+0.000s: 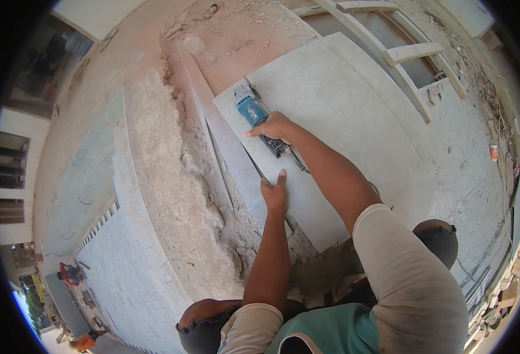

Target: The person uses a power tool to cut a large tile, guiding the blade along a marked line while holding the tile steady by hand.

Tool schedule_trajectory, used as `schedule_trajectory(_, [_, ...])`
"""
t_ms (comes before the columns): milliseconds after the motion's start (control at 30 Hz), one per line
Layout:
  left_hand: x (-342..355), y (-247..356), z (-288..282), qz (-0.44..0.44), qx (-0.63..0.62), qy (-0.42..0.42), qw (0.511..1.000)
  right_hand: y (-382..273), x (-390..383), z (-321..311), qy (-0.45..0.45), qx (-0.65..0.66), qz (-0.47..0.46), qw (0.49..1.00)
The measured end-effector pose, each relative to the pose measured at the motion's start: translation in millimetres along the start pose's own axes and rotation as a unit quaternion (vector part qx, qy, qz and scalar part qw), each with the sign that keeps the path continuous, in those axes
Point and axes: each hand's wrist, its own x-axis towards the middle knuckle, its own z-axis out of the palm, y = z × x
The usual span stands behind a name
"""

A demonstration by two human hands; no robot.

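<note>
My right hand [277,128] is closed around the body of a teal and black angle grinder [251,111] with a silver head. The grinder lies low over a large grey tile [336,88], near its left edge; its disc cannot be made out. A dark cord trails from its rear toward me. Nearer to me, my left hand [276,197] grips the tile's left edge, its thumb on the top face and the other fingers mostly hidden. Left of that edge lies a long narrow tile strip [234,150], with a dark gap between the two.
Broken concrete [180,171] runs along the left, beside a paved surface [124,248]. A wooden frame [384,53] lies at the far right. A red cup [494,153] and rubble are on the right. Another person [69,274] is far off at lower left.
</note>
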Motion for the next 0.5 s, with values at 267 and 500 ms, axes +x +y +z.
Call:
schedule_trajectory(267, [2, -4, 1, 0.001, 0.021, 0.022, 1.000, 1, -12, -2, -0.008, 0.033, -0.013, 0.999])
schedule_trajectory(500, [0, 0, 1, -0.004, 0.025, 0.023, 0.999, 0, -26, -6, -0.005, 0.015, -0.004, 1.000])
